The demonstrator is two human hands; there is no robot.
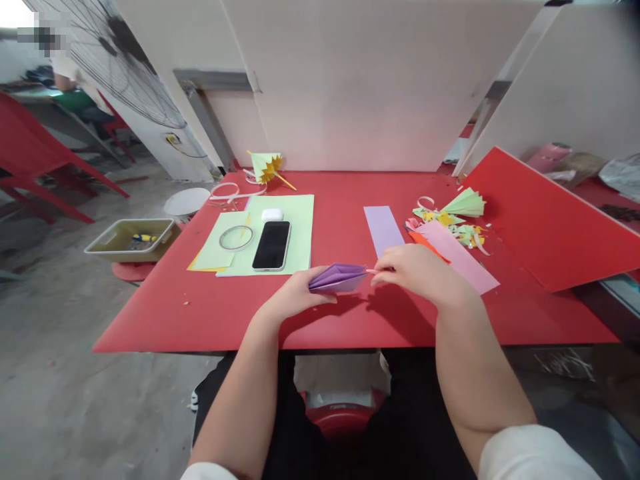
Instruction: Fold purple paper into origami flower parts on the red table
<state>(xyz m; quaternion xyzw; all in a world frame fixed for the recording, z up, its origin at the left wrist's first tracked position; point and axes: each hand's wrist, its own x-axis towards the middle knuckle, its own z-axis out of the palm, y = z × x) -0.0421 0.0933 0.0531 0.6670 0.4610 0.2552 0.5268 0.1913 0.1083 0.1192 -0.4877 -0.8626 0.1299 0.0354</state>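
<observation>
Craft papers spread across a red counter (350, 320)

A black smartphone (272, 245) lies left of the lilac paper strip (383, 229); a folded purple paper piece (337, 277) sits nearer, between them.

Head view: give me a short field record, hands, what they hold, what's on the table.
left hand: grips the folded purple paper from its left end
right hand: pinches a thin pink stick at the paper's right tip
table: red
left of hands: phone and tape roll on green sheets
right of hands: purple strip, pink strip, paper scraps
back: small paper umbrella
</observation>
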